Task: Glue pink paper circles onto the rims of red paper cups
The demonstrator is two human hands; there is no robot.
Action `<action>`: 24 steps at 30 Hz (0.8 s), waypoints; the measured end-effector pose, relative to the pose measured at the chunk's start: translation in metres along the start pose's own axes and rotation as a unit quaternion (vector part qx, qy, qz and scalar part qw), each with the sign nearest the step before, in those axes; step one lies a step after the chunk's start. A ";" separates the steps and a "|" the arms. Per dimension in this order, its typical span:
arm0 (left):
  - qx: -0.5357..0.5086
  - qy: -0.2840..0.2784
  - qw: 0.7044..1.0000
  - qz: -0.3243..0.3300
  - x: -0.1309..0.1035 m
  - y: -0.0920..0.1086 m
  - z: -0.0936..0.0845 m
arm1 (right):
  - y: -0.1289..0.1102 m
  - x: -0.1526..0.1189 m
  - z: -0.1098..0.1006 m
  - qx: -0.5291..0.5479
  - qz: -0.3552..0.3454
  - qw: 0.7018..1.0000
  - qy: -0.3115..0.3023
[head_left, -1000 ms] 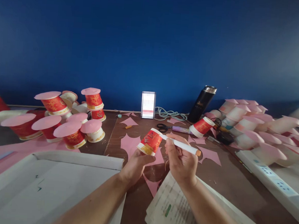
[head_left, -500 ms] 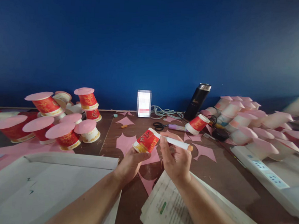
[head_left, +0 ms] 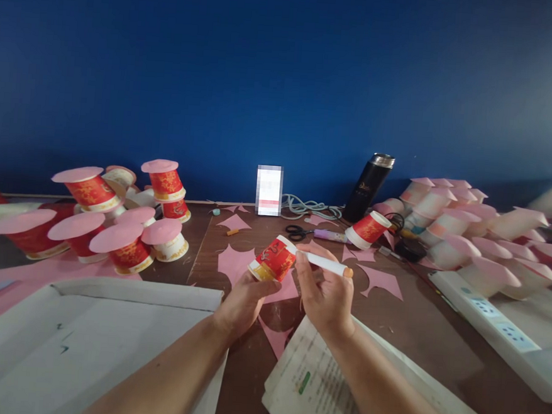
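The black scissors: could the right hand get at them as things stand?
Probably, if freed: the right hand holds a white pen, but the scissors lie just beyond, and nothing appears to cover their handles.

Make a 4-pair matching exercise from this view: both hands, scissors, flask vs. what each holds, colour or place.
Column 1
1. left hand
2. right hand
3. scissors
4. flask

Column 2
A. holds the white pen with an orange end
B. black body, silver top
C. holds the red paper cup
D. lying by one end of a purple item on the table

Pairs: 1-C, 2-A, 3-D, 4-B
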State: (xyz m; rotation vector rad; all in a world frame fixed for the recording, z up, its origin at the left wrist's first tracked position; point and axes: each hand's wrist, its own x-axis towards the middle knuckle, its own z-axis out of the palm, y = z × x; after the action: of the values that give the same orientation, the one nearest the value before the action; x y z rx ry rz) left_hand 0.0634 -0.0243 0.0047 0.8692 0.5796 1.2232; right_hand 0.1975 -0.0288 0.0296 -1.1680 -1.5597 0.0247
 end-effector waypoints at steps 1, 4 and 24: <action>-0.002 0.000 1.000 0.001 0.000 0.000 0.000 | 0.000 0.000 0.000 -0.001 0.003 1.000 0.000; -0.009 -0.001 1.000 0.003 0.000 -0.001 -0.001 | -0.001 0.000 0.000 -0.010 0.006 1.000 -0.004; -0.045 0.028 0.999 -0.007 0.000 -0.001 -0.001 | -0.003 0.001 -0.002 -0.017 0.021 0.999 -0.017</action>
State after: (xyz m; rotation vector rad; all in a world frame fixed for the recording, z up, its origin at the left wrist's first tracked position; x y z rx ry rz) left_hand 0.0635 -0.0241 0.0031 0.7564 0.5706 1.2538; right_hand 0.1966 -0.0308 0.0327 -1.2327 -1.5712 0.0465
